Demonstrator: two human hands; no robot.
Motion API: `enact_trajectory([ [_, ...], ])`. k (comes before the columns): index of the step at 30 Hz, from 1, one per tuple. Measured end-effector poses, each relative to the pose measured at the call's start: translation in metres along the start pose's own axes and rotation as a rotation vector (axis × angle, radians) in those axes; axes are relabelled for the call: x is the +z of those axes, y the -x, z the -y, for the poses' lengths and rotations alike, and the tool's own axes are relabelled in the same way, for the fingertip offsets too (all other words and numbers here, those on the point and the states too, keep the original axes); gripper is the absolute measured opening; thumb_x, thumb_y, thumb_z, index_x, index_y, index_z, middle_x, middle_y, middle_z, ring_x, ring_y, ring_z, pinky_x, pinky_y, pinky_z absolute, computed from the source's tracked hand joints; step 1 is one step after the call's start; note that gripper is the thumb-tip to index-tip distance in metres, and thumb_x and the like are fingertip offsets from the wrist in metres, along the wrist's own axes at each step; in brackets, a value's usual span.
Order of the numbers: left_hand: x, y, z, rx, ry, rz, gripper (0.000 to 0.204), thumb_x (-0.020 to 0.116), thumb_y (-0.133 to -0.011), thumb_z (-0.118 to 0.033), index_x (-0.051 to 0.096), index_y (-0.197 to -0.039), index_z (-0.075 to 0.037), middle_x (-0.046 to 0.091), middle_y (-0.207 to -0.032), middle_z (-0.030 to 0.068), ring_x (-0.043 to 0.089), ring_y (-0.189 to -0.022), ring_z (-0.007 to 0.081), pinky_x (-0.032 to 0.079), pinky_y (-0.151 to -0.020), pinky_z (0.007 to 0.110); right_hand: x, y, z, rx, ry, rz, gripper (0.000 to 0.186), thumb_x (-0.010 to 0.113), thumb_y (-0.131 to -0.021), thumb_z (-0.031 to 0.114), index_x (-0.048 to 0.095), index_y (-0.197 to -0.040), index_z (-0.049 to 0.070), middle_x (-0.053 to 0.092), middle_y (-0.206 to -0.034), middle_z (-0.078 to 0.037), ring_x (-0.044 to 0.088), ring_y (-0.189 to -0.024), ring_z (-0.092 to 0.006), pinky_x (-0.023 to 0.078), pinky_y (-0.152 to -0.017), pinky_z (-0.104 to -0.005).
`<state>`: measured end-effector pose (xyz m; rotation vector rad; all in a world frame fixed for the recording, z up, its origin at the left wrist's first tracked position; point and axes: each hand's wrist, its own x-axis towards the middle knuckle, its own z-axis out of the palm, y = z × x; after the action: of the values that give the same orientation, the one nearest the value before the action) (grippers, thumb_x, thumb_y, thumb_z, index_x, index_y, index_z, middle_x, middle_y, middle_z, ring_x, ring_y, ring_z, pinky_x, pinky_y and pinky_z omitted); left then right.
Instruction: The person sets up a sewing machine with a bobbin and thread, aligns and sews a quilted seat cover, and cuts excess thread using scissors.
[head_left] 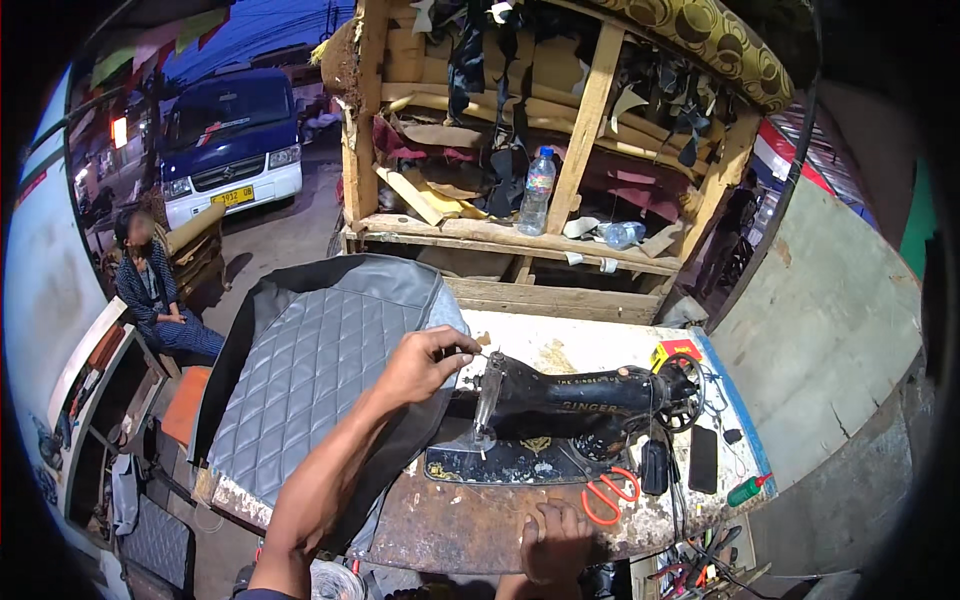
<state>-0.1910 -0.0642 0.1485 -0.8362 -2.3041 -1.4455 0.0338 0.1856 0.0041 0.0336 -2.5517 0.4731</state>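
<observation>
On R half of the worktop [440, 522], nr its middle, a black sewing machine [560, 400] w/ gold decoration stands upright, handwheel at R, needle end at L. L hand [420, 366] is raised just beside that needle end, nr the top; its grip is closed, thumb + forefinger pinched tog., but can't tell if there's thread in it (too small). R hand [556, 542] is at the front edge of the worktop, below the machine base, fingers bent; can't tell if its grip is open or closed.

Grey quilted cover [320, 375] w/ diamond stitching lies L of the machine, spread over that end of the worktop, its dark border partly behind L forearm. Scissors w/ red-orange handles [609, 481] lie btw R hand and the machine, handles twd the front. To their R: a black case [655, 467], then a black phone [703, 460], then a small green bottle w/ red tip [746, 491] nr the R edge. Yellow + red box [675, 352] sits behind the handwheel.

Bkgd: wooden rack [585, 130] stuffed w/ material scraps, clear water bottle [537, 195] upright on its ledge; blue + white van [232, 140] and a seated person [150, 285] at far L.
</observation>
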Motion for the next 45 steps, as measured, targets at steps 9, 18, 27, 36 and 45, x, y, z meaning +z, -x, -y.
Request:
enact_trajectory([
  [9, 0.014, 0.002, -0.008, -0.019, 0.103, -0.193, 0.011, 0.076, -0.091, -0.009, 0.076, -0.098, -0.001, 0.071, -0.097, 0.0070, 0.065, -0.073, 0.0107, 0.055, -0.062, 0.028, 0.001, 0.002, 0.001, -0.032, 0.046, -0.054, 0.031, 0.065, -0.086, 0.027, 0.069, -0.110, 0.008, 0.068, -0.114, -0.016, 0.064, -0.105, -0.0370, 0.047, -0.095, -0.0521],
  [18, -0.050, 0.059, -0.076, 0.008, 0.652, -0.496, 0.015, 0.069, -0.099, -0.015, 0.063, -0.104, -0.003, 0.061, -0.080, 0.0008, 0.058, -0.072, 0.0097, 0.047, -0.064, 0.025, -0.006, -0.003, 0.005, 0.002, 0.006, 0.018, 0.030, 0.066, -0.082, 0.025, 0.069, -0.104, 0.006, 0.068, -0.113, -0.014, 0.063, -0.106, -0.0351, 0.046, -0.095, -0.0503],
  [27, -0.029, 0.035, -0.052, -0.229, 0.286, -0.279, 0.027, 0.074, -0.092, -0.017, 0.067, -0.113, -0.001, 0.063, -0.095, 0.0048, 0.057, -0.085, 0.0114, 0.048, -0.077, 0.028, -0.008, -0.008, 0.007, -0.009, -0.025, 0.015, 0.027, 0.066, -0.083, 0.022, 0.070, -0.104, 0.005, 0.069, -0.107, -0.015, 0.063, -0.104, -0.0357, 0.045, -0.095, -0.0510],
  [36, 0.031, 0.021, 0.033, -0.083, -0.135, -0.212, 0.015, 0.073, -0.090, -0.016, 0.077, -0.096, -0.002, 0.070, -0.088, 0.0178, 0.069, -0.079, 0.0322, 0.053, -0.071, 0.041, -0.012, -0.006, 0.005, -0.047, -0.083, 0.006, 0.027, 0.067, -0.084, 0.021, 0.067, -0.107, 0.007, 0.067, -0.109, -0.013, 0.062, -0.106, -0.0335, 0.043, -0.098, -0.0484],
  [45, 0.043, 0.034, 0.006, -0.178, -0.623, -0.277, 0.016, 0.069, -0.087, -0.018, 0.071, -0.082, -0.003, 0.070, -0.086, 0.0235, 0.069, -0.075, 0.0438, 0.054, -0.065, 0.053, -0.003, -0.002, 0.000, 0.015, -0.014, 0.043, 0.024, 0.068, -0.082, 0.019, 0.070, -0.103, 0.008, 0.068, -0.110, -0.011, 0.062, -0.106, -0.0309, 0.045, -0.097, -0.0471],
])
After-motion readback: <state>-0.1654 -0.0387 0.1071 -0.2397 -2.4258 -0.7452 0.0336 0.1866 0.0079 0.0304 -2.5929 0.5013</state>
